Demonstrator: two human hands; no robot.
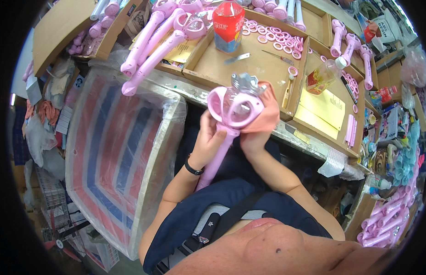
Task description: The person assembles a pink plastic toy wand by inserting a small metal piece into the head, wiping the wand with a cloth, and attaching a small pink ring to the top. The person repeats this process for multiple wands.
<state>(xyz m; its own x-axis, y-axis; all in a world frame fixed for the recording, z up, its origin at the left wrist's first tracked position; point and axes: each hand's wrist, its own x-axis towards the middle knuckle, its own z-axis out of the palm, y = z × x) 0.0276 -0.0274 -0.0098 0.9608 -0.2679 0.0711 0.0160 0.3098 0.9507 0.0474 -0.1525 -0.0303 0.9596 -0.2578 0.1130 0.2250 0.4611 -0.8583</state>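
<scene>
A pink toy wand (220,158) stands tilted in front of my body, its looped head upward. Clear plastic shows inside the loops, and a silver crown piece (246,84) sits at the top. Around the wand's neck, just below the head, my left hand (207,141) is closed. My right hand (253,141) holds a salmon-coloured cloth (269,109) against the right side of the head. The cloth hides most of the right fingers. The lower end of the handle reaches down to my dark blue clothing.
Ahead, a cardboard tray (199,77) holds pink rings (286,42), a metal blade and a red-labelled bottle (228,26). More pink wands (151,42) overhang the table edge at left. Right lie yellow paper (319,112) and a clear bottle (324,77). A plastic-wrapped striped panel (116,151) stands left.
</scene>
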